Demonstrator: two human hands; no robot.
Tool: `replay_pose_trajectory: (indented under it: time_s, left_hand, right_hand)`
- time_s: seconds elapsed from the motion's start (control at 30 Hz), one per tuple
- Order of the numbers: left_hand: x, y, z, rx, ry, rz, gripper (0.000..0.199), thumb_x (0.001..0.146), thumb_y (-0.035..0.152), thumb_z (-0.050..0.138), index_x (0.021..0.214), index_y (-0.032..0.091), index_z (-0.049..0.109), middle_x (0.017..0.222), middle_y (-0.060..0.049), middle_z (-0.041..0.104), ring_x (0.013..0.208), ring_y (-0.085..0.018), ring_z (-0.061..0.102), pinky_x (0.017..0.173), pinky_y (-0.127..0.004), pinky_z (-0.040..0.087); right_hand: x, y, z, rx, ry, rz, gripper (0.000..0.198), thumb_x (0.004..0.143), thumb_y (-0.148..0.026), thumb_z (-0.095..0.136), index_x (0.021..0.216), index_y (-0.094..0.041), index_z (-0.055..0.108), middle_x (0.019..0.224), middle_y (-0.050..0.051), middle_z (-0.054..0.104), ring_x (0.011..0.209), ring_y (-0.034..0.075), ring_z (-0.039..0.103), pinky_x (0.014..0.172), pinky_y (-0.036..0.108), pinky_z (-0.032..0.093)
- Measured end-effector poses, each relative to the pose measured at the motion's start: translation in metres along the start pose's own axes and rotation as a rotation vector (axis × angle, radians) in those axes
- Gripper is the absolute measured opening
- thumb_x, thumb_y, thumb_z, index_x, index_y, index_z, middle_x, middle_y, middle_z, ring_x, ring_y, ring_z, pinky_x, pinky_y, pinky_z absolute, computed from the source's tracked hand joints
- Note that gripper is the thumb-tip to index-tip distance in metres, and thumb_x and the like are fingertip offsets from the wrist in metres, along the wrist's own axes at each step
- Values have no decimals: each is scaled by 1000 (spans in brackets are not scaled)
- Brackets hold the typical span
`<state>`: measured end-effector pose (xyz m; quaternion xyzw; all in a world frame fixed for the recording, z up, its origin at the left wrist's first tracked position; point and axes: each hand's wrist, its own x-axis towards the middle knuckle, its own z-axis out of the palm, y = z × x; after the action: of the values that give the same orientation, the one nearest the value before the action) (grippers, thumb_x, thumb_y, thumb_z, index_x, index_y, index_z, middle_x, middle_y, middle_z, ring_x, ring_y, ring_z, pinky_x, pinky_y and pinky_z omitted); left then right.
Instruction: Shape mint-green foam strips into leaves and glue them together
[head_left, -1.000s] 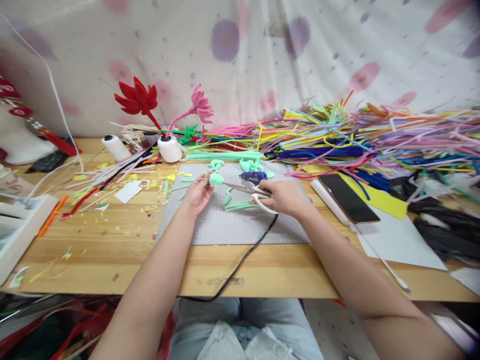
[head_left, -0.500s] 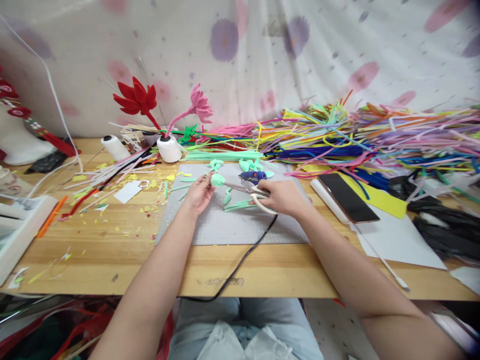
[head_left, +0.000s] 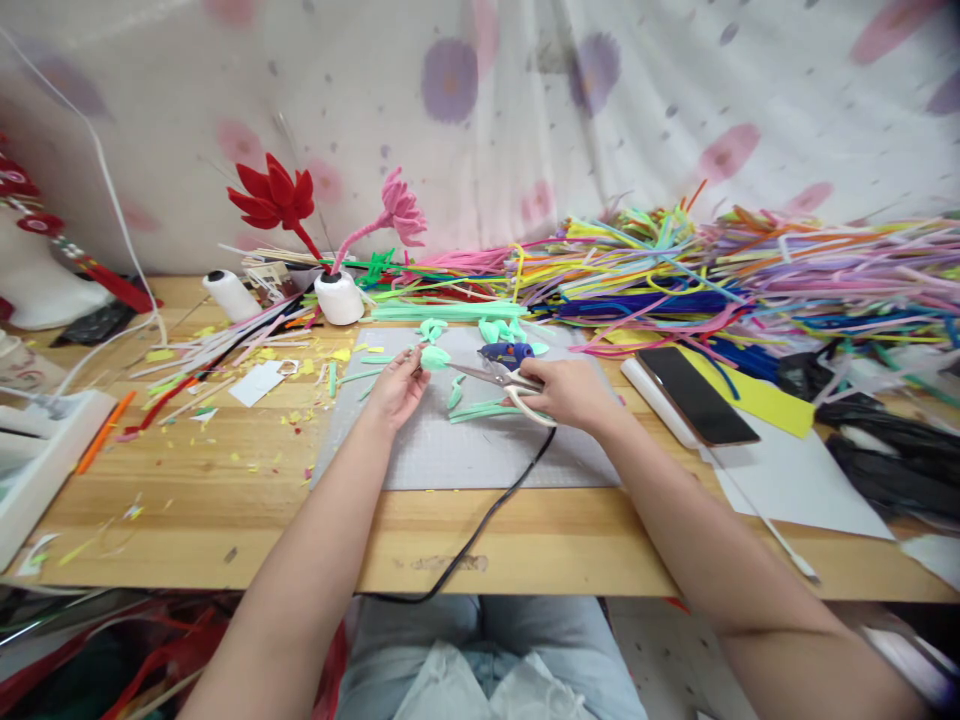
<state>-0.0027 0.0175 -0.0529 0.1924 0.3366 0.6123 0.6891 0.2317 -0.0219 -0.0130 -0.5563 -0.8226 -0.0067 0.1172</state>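
My left hand [head_left: 400,388] pinches a mint-green fuzzy petal [head_left: 435,358] made of pipe cleaner, held over the grey cutting mat [head_left: 480,460]. In my right hand [head_left: 566,390] is a pair of scissors [head_left: 504,378] with pale handles. Their blades point left, with the tips at the petal's right edge; whether they touch it I cannot tell. A blue glue gun [head_left: 512,351] lies just behind the scissors. More mint-green petals [head_left: 495,330] rest at the mat's back edge, and mint-green pipe cleaners [head_left: 484,410] lie under the scissors.
Bundles of colored pipe cleaners [head_left: 645,270] are heaped along the back right. A red flower [head_left: 277,195] and a pink flower [head_left: 401,210] stand in a white thread spool [head_left: 339,300]. At right lies a phone [head_left: 697,395]. A black cable [head_left: 487,520] crosses the table's front edge.
The scissor handles have come slightly closer together in my right hand. My left hand and the petal stay in nearly the same place.
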Motion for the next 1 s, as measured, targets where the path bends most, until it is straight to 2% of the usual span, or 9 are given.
replay_pose_trajectory:
  time_s: [0.13,0.2,0.37,0.47,0.57,0.77,0.83,0.9,1.0]
  left_hand:
    - [1,2,-1,-21,15,1,9,74,8,55,79,13,61,67,2,62,53,-2,55,48,-9,44]
    - [1,2,-1,-21,20,6,9,75,8,54,79,13,60,67,2,62,53,-2,55,49,-10,45]
    - [0,3,0,4,6,16,9,76,8,52,77,13,60,67,2,62,56,-3,56,54,-11,47]
    - [-1,2,0,39,-10,26,10,76,7,52,77,13,60,68,2,61,56,-3,56,56,-13,48]
    - [-2,1,0,84,-32,29,8,75,8,53,77,12,60,70,1,62,56,-4,56,57,-15,49]
    - [-4,1,0,143,-47,7,2,72,10,56,73,12,57,66,1,61,55,-5,56,54,-16,47]
    - [-4,0,-1,153,-48,6,5,71,9,58,73,13,55,63,2,61,54,-5,56,54,-16,47]
    - [-4,0,-1,164,-63,5,8,69,9,59,73,14,54,63,3,60,54,-6,56,55,-17,48]
    - [-4,-1,-2,184,-91,-7,11,68,9,60,74,14,53,66,2,61,58,-7,58,56,-19,48]
  right_hand:
    - [-1,7,-1,54,23,25,42,68,-61,47,75,-22,59,65,2,61,57,13,50,51,24,23]
    - [-2,16,-4,107,77,78,42,67,-62,48,74,-21,58,64,1,60,57,13,50,51,23,24]
    - [-2,55,-12,225,306,364,42,71,-58,45,84,-20,55,74,4,61,62,15,51,52,24,30]
    - [-1,77,-7,180,196,487,41,68,-54,50,91,-20,55,80,6,63,68,19,54,54,26,33]
    - [0,91,8,105,42,500,40,66,-48,54,93,-19,56,86,8,63,75,22,56,56,28,34]
    - [2,107,32,59,20,496,35,67,-39,53,95,-19,61,87,10,64,78,23,57,60,30,37]
    - [4,105,30,92,110,463,31,66,-35,55,91,-17,62,87,10,64,79,23,56,63,31,39]
    - [8,94,22,157,292,433,27,67,-30,54,89,-15,61,87,9,63,80,22,56,67,32,40]
    - [16,59,2,385,531,327,21,72,-24,48,87,-16,58,81,6,63,72,16,56,66,29,42]
